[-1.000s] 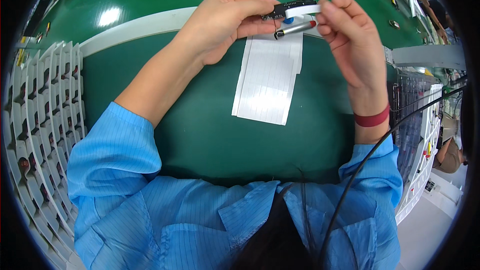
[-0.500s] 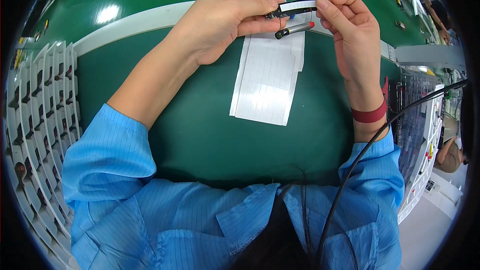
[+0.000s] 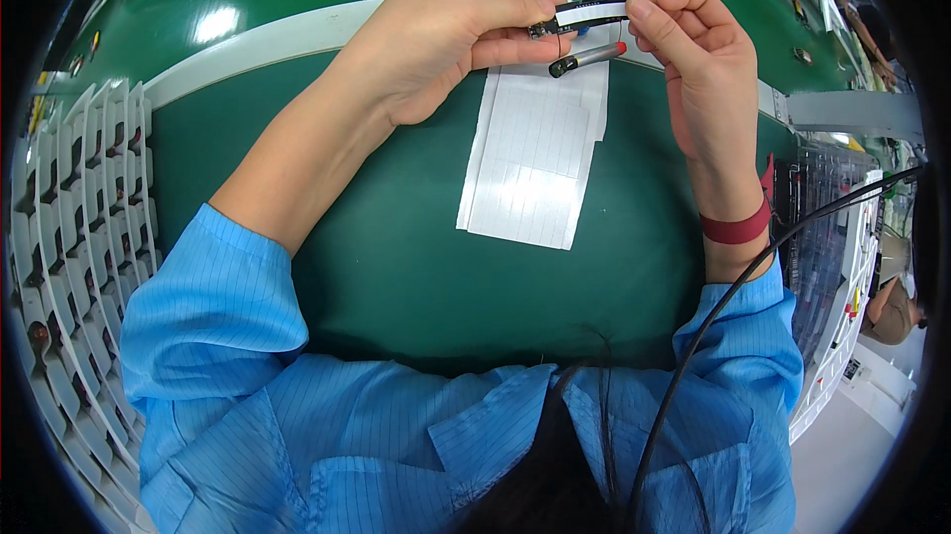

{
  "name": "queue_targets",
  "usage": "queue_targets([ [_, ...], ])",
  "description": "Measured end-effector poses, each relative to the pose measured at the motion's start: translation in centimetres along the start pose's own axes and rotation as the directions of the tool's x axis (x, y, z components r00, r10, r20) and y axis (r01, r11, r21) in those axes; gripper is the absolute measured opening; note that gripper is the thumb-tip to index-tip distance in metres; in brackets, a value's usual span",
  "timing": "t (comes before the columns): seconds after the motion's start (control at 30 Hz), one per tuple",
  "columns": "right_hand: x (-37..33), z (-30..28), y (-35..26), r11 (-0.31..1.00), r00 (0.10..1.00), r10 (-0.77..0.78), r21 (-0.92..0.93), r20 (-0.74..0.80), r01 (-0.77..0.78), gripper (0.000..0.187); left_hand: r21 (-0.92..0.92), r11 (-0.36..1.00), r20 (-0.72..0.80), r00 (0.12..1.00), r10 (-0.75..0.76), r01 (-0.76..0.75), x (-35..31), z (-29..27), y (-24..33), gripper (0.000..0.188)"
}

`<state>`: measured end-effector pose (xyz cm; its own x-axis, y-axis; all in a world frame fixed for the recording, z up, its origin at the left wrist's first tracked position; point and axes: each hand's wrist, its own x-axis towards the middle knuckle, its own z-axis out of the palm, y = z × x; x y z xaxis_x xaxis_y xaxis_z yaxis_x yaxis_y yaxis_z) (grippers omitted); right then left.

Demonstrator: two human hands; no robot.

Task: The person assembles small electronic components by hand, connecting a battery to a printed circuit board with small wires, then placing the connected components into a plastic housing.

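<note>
Above the far part of the green mat, both hands hold up a narrow black circuit board strip (image 3: 579, 25) with a white band (image 3: 594, 12) along it. My left hand (image 3: 451, 34) is closed on the strip's left end, pinching it between thumb and fingers. At the other end, my right hand (image 3: 698, 63) has its thumb and forefinger pressed together on the tip, its other fingers curled. Just below hangs a small silver cylinder (image 3: 592, 59) with a black left end and a red right end; thin wires seem to join it to the strip. A red band (image 3: 735, 226) circles my right wrist.
White paper sheets (image 3: 525, 162) lie on the green mat (image 3: 396, 237) below the hands. Stacked pale trays (image 3: 89, 227) stand at the left, clear plastic trays (image 3: 822, 227) at the right. A black cable (image 3: 728, 291) crosses near my right forearm. Another person (image 3: 892, 314) is at the far right.
The strip has tipped slightly, so more of its far black edge shows. Both hands keep their grip in nearly the same place.
</note>
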<state>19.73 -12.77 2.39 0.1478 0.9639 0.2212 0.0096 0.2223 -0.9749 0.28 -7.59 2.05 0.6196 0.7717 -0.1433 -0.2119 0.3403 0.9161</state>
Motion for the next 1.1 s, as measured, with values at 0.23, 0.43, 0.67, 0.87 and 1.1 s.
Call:
queue_targets([
  [0.23,-0.5,1.1,-0.4,0.994,0.992,-0.113,-0.011,-0.064,0.112,0.016,0.032,0.999,-0.060,0.998,0.001,0.001,-0.1,0.4,0.0,0.022],
  [0.43,-0.5,1.3,-0.5,0.988,0.987,-0.147,-0.060,-0.066,0.143,0.017,0.060,0.998,-0.056,0.998,0.027,-0.023,-0.3,0.5,0.0,0.022],
  [0.67,0.4,-0.5,-1.9,0.992,0.985,0.122,-0.053,0.121,-0.116,0.021,0.083,0.996,0.021,1.000,-0.009,0.007,-0.7,1.0,0.6,0.025],
  [0.87,0.4,-0.5,-3.5,0.970,0.890,0.244,-0.095,0.385,-0.225,0.017,0.274,0.954,0.308,0.929,-0.207,0.121,-0.7,0.8,1.9,0.033],
  [1.1,-0.2,0.6,-3.1,0.987,0.950,-0.012,-0.146,0.311,0.060,0.015,0.052,0.960,0.426,0.864,-0.269,0.274,-0.4,-0.5,1.1,0.028],
])
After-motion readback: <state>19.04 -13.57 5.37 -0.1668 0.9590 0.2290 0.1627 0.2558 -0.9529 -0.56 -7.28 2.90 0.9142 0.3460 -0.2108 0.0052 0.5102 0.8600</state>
